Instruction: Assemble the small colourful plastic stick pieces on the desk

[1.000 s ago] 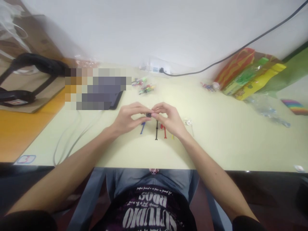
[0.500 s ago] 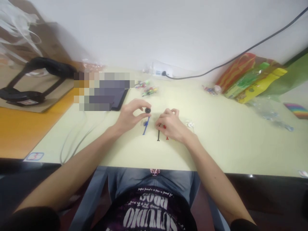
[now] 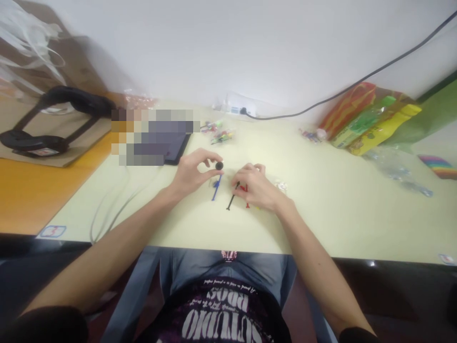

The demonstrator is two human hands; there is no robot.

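Between the thumb and forefinger of my left hand [image 3: 196, 169] is a small black disc [image 3: 219, 166], pinched just above the table. A thin blue plastic stick [image 3: 216, 188] with a wider part at its side lies right below it. My right hand [image 3: 255, 185] is closed, its fingertips curled at the upper end of a thin black plastic stick [image 3: 233, 197], which slants toward me. Under that palm, partly covered, are a red stick [image 3: 247, 200] and a bit of yellow [image 3: 258, 207]. Small white pieces [image 3: 282, 185] sit beyond the right wrist.
Bagged colourful pieces [image 3: 222, 136] lie toward the wall, near a tablet [image 3: 178, 143]. At the right are a yellow bottle-shaped packet [image 3: 387, 129], clear plastic [image 3: 396, 169] and more small pieces [image 3: 313, 135]. A white cable [image 3: 114, 205] crosses the left side; a black frame [image 3: 53, 121] stands there.
The black stick has turned from nearly straight to a slant, its near end swinging left under my right fingers. A bit of yellow now shows. My left hand keeps the disc.
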